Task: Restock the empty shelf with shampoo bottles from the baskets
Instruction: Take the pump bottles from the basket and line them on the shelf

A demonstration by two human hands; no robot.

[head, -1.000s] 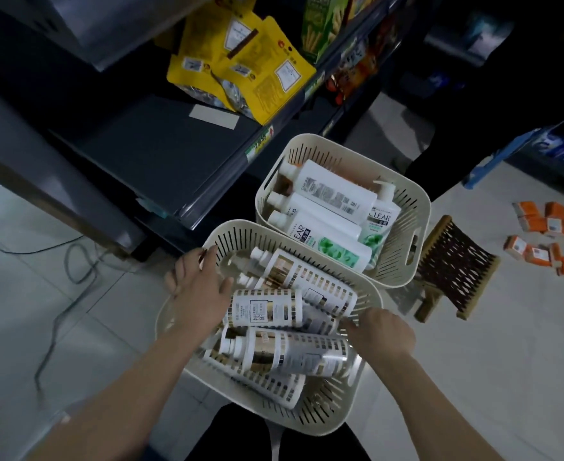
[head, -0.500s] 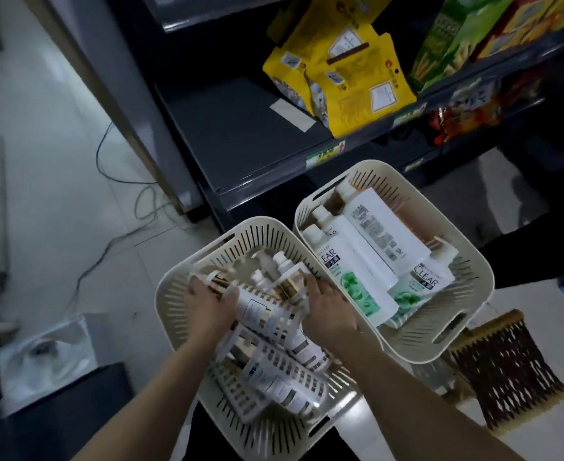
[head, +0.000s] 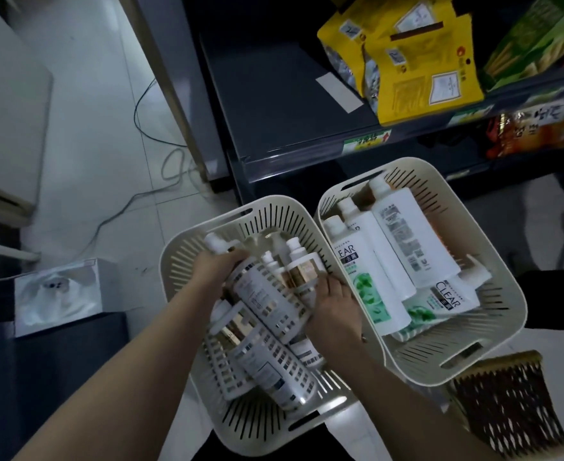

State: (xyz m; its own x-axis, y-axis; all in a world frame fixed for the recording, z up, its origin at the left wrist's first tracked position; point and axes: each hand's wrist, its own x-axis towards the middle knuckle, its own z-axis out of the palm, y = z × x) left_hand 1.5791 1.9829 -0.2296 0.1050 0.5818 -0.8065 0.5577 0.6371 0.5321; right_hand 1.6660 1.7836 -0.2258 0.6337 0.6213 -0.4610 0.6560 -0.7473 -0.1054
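Two cream slotted baskets stand on the floor below a dark shelf (head: pixel 274 91) whose left part is bare. The near basket (head: pixel 187 257) holds several white-and-gold shampoo bottles. My left hand (head: pixel 219 264) grips the neck end of one long white-and-gold bottle (head: pixel 264 294) lying on top. My right hand (head: pixel 335 309) closes on the lower part of the same pile, fingers on a gold-labelled bottle (head: pixel 302 272). The far basket (head: pixel 503 261) holds several white bottles with green labels (head: pixel 370 281).
Yellow snack bags (head: pixel 416 71) and green boxes (head: pixel 536 38) fill the shelf's right part. A small brown woven stool (head: pixel 506 400) stands at lower right. Cables (head: pixel 141 194) trail across the white floor tiles at left, beside a white box (head: pixel 56 294).
My view has swung left and closer to the baskets. Both hands moved from the near basket's sides in onto the white-and-gold bottles and now hold them.
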